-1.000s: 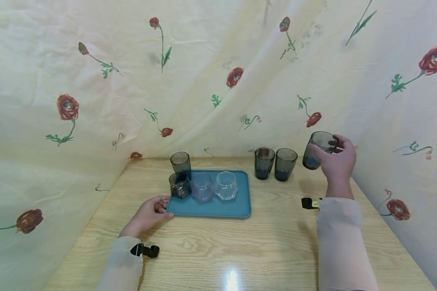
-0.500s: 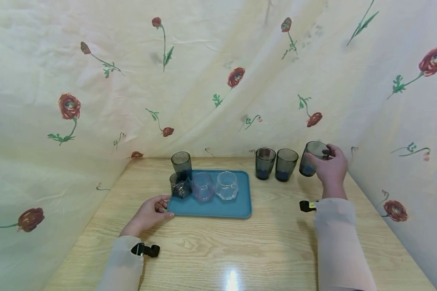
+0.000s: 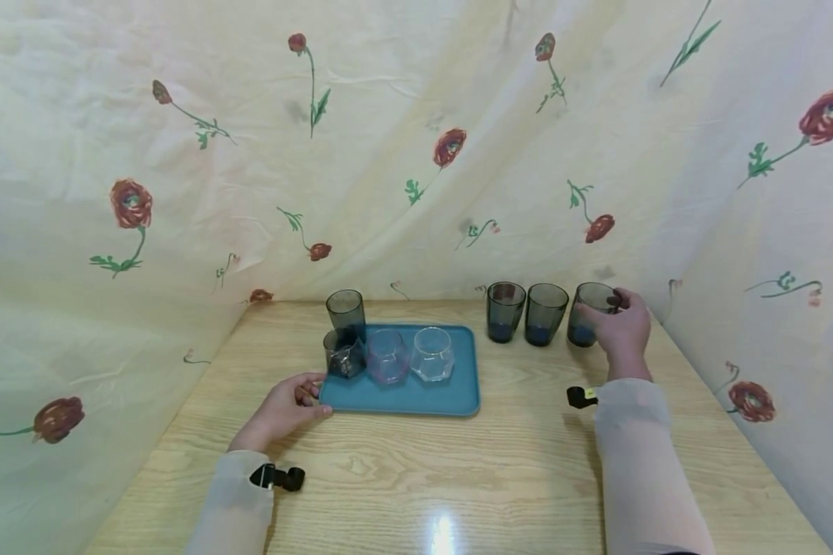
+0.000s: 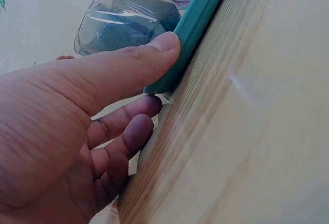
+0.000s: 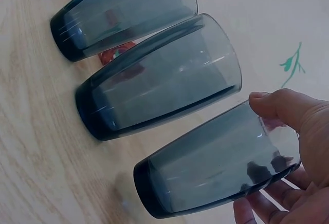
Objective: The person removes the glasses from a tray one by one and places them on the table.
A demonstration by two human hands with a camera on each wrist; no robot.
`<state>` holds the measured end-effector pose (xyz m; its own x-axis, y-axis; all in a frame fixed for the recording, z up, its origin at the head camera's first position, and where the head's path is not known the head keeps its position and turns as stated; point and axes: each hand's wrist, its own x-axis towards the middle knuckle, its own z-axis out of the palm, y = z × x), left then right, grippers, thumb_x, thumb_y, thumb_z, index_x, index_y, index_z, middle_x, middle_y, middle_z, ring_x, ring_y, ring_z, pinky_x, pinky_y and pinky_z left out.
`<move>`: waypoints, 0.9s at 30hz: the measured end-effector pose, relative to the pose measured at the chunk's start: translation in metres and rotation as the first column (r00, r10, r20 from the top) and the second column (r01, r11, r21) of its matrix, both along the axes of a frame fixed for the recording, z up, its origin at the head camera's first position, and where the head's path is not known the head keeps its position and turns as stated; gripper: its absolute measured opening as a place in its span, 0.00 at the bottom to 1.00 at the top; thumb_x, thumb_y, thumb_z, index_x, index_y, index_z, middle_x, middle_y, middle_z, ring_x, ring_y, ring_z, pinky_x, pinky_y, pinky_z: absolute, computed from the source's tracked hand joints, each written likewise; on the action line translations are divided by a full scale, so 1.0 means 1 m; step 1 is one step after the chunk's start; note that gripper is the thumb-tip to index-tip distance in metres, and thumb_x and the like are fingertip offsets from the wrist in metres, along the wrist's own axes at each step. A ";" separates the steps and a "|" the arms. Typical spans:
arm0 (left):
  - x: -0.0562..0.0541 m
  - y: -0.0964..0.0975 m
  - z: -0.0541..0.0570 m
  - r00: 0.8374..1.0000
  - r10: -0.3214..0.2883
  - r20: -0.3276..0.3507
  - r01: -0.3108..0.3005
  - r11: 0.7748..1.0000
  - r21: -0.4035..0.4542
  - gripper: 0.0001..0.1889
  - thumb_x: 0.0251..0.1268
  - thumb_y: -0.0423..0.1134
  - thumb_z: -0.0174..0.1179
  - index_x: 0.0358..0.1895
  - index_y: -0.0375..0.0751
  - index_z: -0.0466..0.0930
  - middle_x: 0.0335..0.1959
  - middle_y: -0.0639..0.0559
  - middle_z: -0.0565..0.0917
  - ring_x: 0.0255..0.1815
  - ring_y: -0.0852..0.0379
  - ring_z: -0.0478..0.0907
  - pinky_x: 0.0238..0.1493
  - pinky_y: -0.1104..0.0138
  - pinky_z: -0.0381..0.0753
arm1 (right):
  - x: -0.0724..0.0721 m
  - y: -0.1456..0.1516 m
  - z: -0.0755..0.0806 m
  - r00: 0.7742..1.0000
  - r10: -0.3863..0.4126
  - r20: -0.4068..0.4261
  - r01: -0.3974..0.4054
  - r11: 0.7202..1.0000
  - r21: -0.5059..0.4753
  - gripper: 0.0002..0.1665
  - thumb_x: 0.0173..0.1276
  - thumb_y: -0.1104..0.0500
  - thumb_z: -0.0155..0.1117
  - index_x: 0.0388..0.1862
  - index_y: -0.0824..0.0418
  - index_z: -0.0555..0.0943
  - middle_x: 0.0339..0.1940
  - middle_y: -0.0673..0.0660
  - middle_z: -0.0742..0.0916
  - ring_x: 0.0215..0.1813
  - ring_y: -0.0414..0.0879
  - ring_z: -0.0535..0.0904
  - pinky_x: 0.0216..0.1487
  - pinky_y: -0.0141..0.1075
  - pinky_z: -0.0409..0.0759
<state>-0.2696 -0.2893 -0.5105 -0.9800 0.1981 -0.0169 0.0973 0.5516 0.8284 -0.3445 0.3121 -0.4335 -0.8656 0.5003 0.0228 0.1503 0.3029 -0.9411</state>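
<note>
While a smoky tumbler (image 3: 587, 317) is gripped by the right hand (image 3: 621, 331) near the desk's (image 3: 458, 470) far right corner, beside two like tumblers (image 3: 525, 312); teal tray's (image 3: 416, 401) near left corner is pinched by the left hand (image 3: 284, 408)

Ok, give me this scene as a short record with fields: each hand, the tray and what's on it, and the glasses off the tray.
left hand: thumb on the rim of the teal tray, fingers curled under its near left corner
right hand: grips a dark tumbler near its rim
held tumbler: upright on the wooden table, last in a row with two dark tumblers
on tray: tall dark glass, dark faceted glass, pink faceted glass, clear faceted glass
backdrop: flowered cloth
</note>
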 end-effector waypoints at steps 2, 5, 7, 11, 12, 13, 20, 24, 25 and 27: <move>0.000 0.000 0.000 1.000 0.000 0.000 0.000 1.000 -0.001 0.35 0.62 0.40 0.78 0.73 0.44 0.76 0.46 0.48 0.80 0.38 0.51 0.74 0.41 0.63 0.76 | -0.001 0.000 -0.002 1.000 0.004 0.005 -0.004 1.000 -0.001 0.63 0.61 0.39 0.80 0.87 0.52 0.55 0.79 0.56 0.69 0.78 0.55 0.62 0.72 0.49 0.70; 0.000 0.000 0.000 1.000 0.001 -0.001 -0.001 1.000 -0.004 0.35 0.62 0.40 0.78 0.73 0.44 0.76 0.46 0.48 0.80 0.38 0.51 0.74 0.40 0.63 0.76 | -0.002 -0.001 -0.006 1.000 0.007 0.005 -0.007 1.000 0.000 0.62 0.62 0.40 0.80 0.87 0.52 0.56 0.79 0.57 0.69 0.78 0.55 0.62 0.72 0.50 0.69; 0.000 0.000 0.000 1.000 0.004 -0.001 -0.004 1.000 -0.003 0.35 0.62 0.39 0.78 0.73 0.44 0.76 0.46 0.48 0.80 0.38 0.51 0.74 0.41 0.63 0.76 | -0.002 -0.002 -0.008 1.000 0.009 0.004 -0.009 1.000 0.002 0.61 0.63 0.41 0.80 0.87 0.52 0.56 0.79 0.57 0.69 0.78 0.55 0.62 0.73 0.50 0.69; 0.000 0.001 0.000 1.000 0.004 0.000 -0.004 1.000 -0.002 0.35 0.62 0.40 0.78 0.73 0.44 0.76 0.46 0.48 0.80 0.38 0.51 0.74 0.40 0.63 0.76 | -0.004 -0.003 -0.010 1.000 0.011 0.002 -0.011 1.000 0.003 0.60 0.63 0.42 0.80 0.86 0.52 0.57 0.78 0.57 0.70 0.78 0.55 0.62 0.72 0.51 0.69; 0.000 0.001 0.000 1.000 0.004 0.000 -0.004 1.000 -0.001 0.35 0.62 0.39 0.78 0.73 0.44 0.76 0.46 0.48 0.80 0.38 0.51 0.74 0.40 0.63 0.76 | -0.004 -0.003 -0.011 1.000 0.012 0.002 -0.012 1.000 0.001 0.60 0.63 0.42 0.80 0.86 0.52 0.57 0.78 0.58 0.70 0.78 0.55 0.62 0.72 0.50 0.69; 0.000 0.001 0.000 1.000 0.003 0.000 -0.003 1.000 -0.001 0.35 0.62 0.39 0.78 0.73 0.44 0.76 0.46 0.48 0.80 0.38 0.51 0.74 0.40 0.63 0.76 | -0.004 -0.002 -0.011 1.000 0.012 0.002 -0.012 1.000 0.000 0.60 0.63 0.42 0.80 0.86 0.52 0.57 0.78 0.58 0.70 0.78 0.55 0.62 0.72 0.50 0.69; 0.000 0.000 0.000 1.000 -0.007 -0.007 0.007 1.000 -0.005 0.36 0.62 0.40 0.78 0.73 0.44 0.76 0.47 0.48 0.80 0.38 0.51 0.75 0.40 0.63 0.77 | -0.003 -0.002 -0.012 1.000 0.025 -0.002 -0.025 1.000 -0.005 0.60 0.65 0.42 0.78 0.87 0.53 0.55 0.79 0.59 0.69 0.78 0.56 0.62 0.73 0.51 0.68; 0.000 0.000 0.001 1.000 -0.009 -0.008 0.009 1.000 -0.002 0.36 0.62 0.40 0.78 0.73 0.43 0.76 0.46 0.48 0.80 0.38 0.51 0.75 0.40 0.63 0.77 | -0.002 -0.003 -0.011 0.999 0.034 -0.012 -0.034 0.999 -0.005 0.59 0.67 0.45 0.77 0.87 0.54 0.54 0.79 0.60 0.69 0.79 0.57 0.62 0.74 0.52 0.67; 0.001 0.000 0.001 1.000 -0.010 -0.007 0.010 1.000 -0.001 0.36 0.62 0.40 0.78 0.73 0.43 0.76 0.46 0.48 0.80 0.38 0.51 0.75 0.40 0.63 0.77 | -0.001 -0.003 -0.011 0.999 0.037 -0.015 -0.037 0.999 -0.008 0.58 0.67 0.45 0.77 0.87 0.54 0.54 0.79 0.60 0.69 0.79 0.57 0.61 0.74 0.52 0.67; 0.001 0.000 0.001 1.000 -0.009 -0.007 0.009 1.000 -0.002 0.36 0.62 0.40 0.78 0.73 0.43 0.76 0.46 0.48 0.80 0.38 0.51 0.74 0.40 0.63 0.77 | -0.001 -0.003 -0.010 0.999 0.040 -0.018 -0.040 0.999 -0.008 0.59 0.67 0.45 0.77 0.87 0.54 0.54 0.79 0.60 0.69 0.79 0.57 0.61 0.74 0.53 0.66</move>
